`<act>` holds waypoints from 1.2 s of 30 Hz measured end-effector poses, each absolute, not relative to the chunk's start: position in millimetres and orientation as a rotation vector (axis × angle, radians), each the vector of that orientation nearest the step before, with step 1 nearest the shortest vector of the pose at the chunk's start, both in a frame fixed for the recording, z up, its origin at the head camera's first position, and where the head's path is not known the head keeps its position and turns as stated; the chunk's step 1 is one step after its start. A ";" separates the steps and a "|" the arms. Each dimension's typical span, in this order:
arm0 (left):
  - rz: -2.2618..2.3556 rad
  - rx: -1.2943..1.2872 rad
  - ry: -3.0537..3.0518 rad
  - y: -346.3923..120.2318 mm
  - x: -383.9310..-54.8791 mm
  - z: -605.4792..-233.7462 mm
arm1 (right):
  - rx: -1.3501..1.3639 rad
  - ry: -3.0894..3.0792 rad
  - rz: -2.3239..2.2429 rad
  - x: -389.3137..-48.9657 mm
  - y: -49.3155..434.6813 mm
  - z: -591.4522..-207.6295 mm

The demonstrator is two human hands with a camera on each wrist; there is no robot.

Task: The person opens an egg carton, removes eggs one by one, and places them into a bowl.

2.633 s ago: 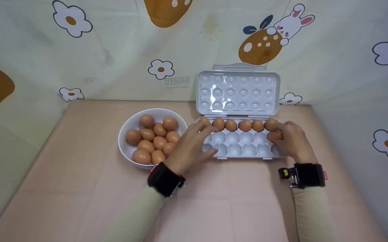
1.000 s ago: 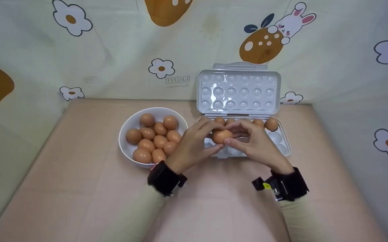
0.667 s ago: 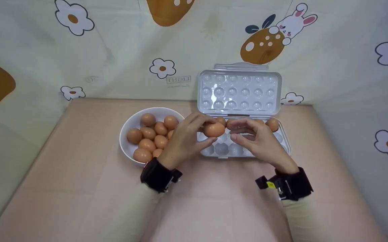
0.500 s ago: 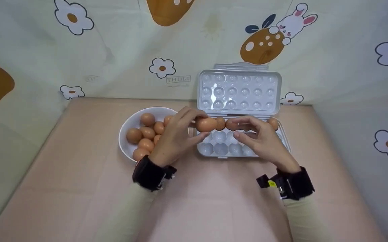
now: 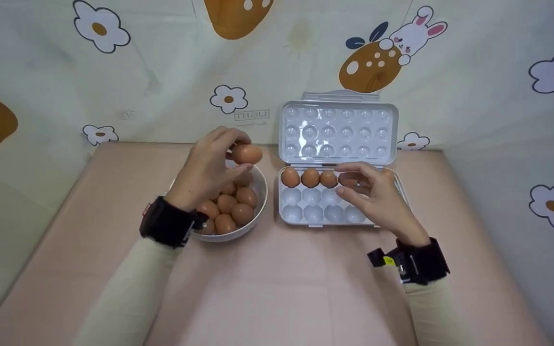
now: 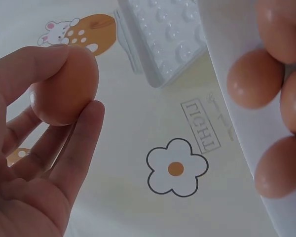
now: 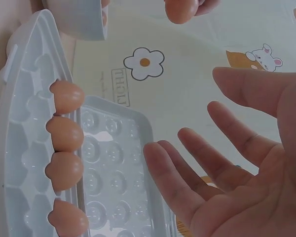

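My left hand [image 5: 209,166] pinches a brown egg [image 5: 247,154] between thumb and fingers, held above the far side of a white bowl [image 5: 263,202]. The left wrist view shows that same egg [image 6: 69,86] gripped by the fingertips. Several more eggs [image 5: 227,203] lie in the bowl, partly hidden by the hand. My right hand [image 5: 377,197] hovers over the right part of the white egg box [image 5: 284,204], fingers apart and holding nothing, as the right wrist view also shows. Brown eggs [image 5: 310,178] fill spots along the box's back row; the right hand hides some of them.
The egg box's lid [image 5: 338,132] stands raised at the back, against a patterned cloth backdrop [image 5: 171,72]. A pinkish cloth [image 5: 277,293] covers the table. Bowl and box stand side by side with a narrow gap between.
The egg left the box's right end in my right hand, then passed to my left hand, which has carried it left over the bowl. My right hand has stayed over the box since.
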State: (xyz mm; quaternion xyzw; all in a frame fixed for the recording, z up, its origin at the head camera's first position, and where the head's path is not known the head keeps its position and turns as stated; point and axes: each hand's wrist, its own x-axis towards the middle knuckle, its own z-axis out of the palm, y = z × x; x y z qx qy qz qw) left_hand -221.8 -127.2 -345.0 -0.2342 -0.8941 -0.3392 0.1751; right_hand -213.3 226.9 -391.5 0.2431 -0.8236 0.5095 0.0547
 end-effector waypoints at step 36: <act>-0.499 -0.513 -3.095 -151.9 -278.5 -370.7 | 0.745 -2.498 1.353 -216.6 232.6 -393.2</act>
